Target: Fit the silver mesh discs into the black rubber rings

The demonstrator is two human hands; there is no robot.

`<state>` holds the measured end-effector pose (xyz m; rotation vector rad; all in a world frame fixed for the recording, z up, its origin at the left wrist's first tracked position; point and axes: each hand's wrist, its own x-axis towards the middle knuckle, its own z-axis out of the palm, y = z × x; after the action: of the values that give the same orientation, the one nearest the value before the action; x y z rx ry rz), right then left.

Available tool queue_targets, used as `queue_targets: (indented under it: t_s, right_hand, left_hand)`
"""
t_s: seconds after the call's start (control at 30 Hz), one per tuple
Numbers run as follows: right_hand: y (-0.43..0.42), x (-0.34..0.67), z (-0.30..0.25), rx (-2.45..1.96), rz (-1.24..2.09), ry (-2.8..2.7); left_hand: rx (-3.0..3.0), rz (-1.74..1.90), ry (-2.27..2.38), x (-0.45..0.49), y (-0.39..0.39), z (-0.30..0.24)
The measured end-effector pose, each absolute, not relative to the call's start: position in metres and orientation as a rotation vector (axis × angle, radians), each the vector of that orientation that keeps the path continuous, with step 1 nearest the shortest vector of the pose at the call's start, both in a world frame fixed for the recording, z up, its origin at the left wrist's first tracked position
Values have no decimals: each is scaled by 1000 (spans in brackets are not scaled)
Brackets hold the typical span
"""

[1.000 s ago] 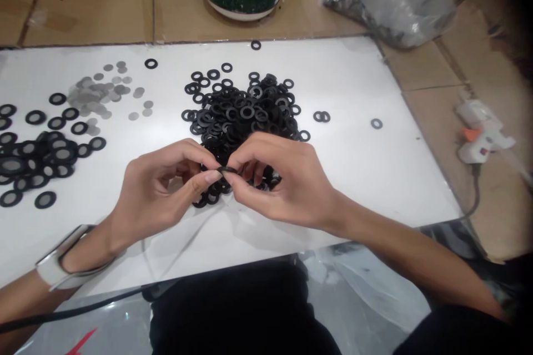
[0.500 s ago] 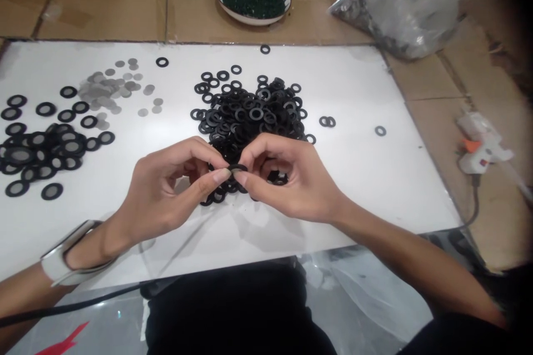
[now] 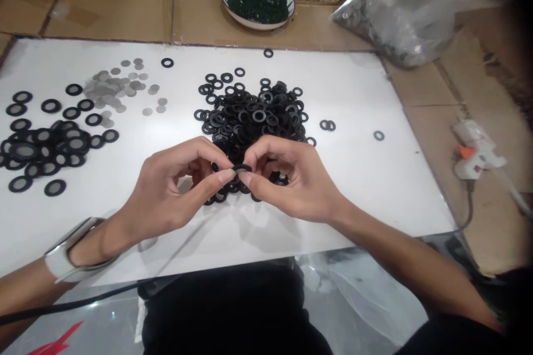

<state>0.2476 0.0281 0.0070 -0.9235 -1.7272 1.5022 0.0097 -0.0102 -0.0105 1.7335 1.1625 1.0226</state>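
Between my two hands, in front of the big heap, a black ring washer is pinched, with a grey disc showing in its middle. My left hand is closed, thumb and forefinger gripping the washer's left side. Closed on its right side is my right hand, again by thumb and fingertip. Behind the hands lies a heap of black ring washers, partly hidden by them. Further left are loose grey mesh-like discs. At the far left, a pile of washers with grey discs in them spreads out.
A white board covers the worktop, edged by cardboard. At the back stands a bowl of dark green bits. A clear plastic bag sits back right, above a white power strip with a cable.
The view has shifted slightly, so the table's things appear a little displaced. Both hands keep their pinch on the washer, with only a small shift of the fingers.
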Motion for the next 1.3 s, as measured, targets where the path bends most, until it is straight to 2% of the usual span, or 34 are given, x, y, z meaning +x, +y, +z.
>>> queue_targets:
  t_s: [0.3, 0.43, 0.6, 0.73, 0.9, 1.07, 1.2, 1.23, 1.3]
  right_hand:
    - [27, 248, 7, -927, 1469, -1778]
    - [30, 250, 6, -947, 1168, -1874]
    - [37, 253, 4, -832, 797, -1918]
    - [37, 252, 2, -742, 749, -1952]
    - [32, 251, -2, -669, 729, -1953]
    - [34, 251, -9, -769, 683, -2023]
    - [40, 251, -14, -860, 684, -2009]
    - [41, 251, -15, -872, 684, -2006]
    - [44, 252, -17, -891, 685, -2019]
  left_hand:
    - [1769, 1034, 1101, 11, -8, -10]
    - [1925, 1087, 1140, -2, 3, -5]
    - [2198, 1057, 1495, -70, 16, 13]
    - [2230, 775, 1976, -149, 7, 16]
    - [2102, 602, 2218, -197, -11, 12]
    - [1946, 393, 2396, -193, -9, 19]
    - [1994, 635, 2442, -160, -1, 23]
    - [2047, 743, 2359, -148, 2, 21]
    - [2125, 720, 2150, -121, 12, 16]
